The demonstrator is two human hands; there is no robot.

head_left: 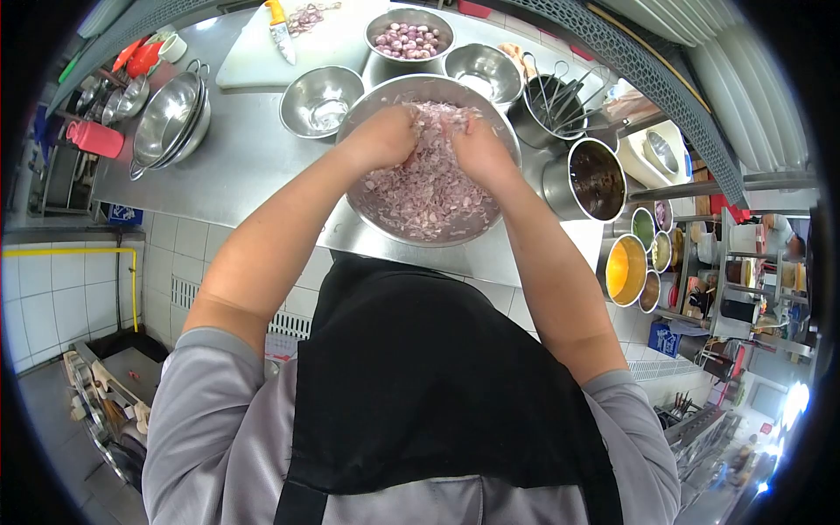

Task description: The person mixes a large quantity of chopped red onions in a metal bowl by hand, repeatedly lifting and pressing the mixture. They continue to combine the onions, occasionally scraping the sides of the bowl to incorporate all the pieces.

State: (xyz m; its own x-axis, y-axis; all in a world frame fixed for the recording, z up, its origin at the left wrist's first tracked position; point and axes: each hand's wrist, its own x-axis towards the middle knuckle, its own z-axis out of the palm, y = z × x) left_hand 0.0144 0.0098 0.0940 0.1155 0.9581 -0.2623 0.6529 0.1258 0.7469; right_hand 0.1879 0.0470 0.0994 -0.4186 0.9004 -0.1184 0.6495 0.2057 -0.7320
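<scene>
A wide steel mixing bowl [376, 101] full of thinly sliced shallots [424, 188] rests on the counter in front of me. Both my hands reach into it from either side. My left hand [394, 136] is at the upper left of the heap, its fingers curled into the slices. Opposite it, my right hand [479, 149] is closed in the slices at the upper right, fingertips partly hidden. Behind the bowl sits a smaller steel bowl of whole peeled shallots [409, 41].
Two steel bowls, a left one [322, 102] and a right one [483, 73], flank the big bowl. A yellow-handled knife [281, 35] lies on a white cutting board [248, 63]. Nested colanders [166, 118] stand left; a utensil pot [532, 125] and dark-sauce pot [560, 188] stand right.
</scene>
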